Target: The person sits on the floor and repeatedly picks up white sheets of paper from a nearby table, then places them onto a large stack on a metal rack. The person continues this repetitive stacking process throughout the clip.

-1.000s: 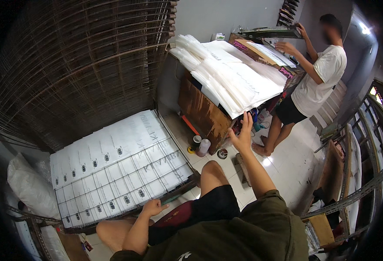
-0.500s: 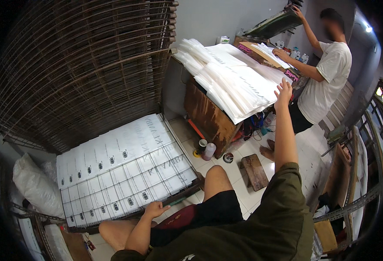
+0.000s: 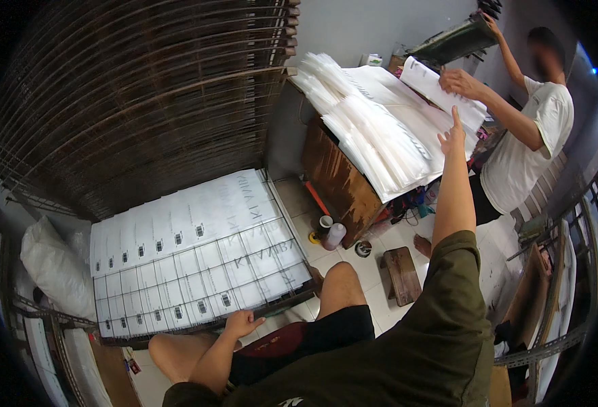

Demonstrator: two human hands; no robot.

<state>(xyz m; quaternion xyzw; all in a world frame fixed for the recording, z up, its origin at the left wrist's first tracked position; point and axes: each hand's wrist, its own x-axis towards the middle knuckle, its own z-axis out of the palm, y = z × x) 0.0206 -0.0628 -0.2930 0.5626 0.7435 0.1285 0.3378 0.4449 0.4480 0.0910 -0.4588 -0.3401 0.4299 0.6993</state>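
Observation:
My right hand (image 3: 453, 132) reaches out at the far right with fingers apart, holding nothing. It is over the right edge of a pile of thin white plastic sheets (image 3: 383, 139) on a wooden table. Just beyond it, a co-worker's hand (image 3: 463, 84) lifts a curled white printed sheet (image 3: 424, 78). My left hand (image 3: 242, 323) hovers above my lap, loosely bent with a fingertip stretched out, and nothing shows in it. Beside it lies a wire rack tray (image 3: 286, 298) covered with overlapping printed white sheets (image 3: 177, 230).
Many wire trays (image 3: 143, 81) stand tilted up at the left. The co-worker (image 3: 536, 129) also holds up a dark framed screen (image 3: 451, 42). A wooden stool (image 3: 400, 275), a plastic bottle (image 3: 335, 235) and tins are on the tiled floor. A stuffed white sack (image 3: 51, 268) leans at far left.
The co-worker's hand has raised a sheet from the work board toward the pile. My right hand has moved farther out toward it. My left hand stays near my lap; the view has shifted slightly.

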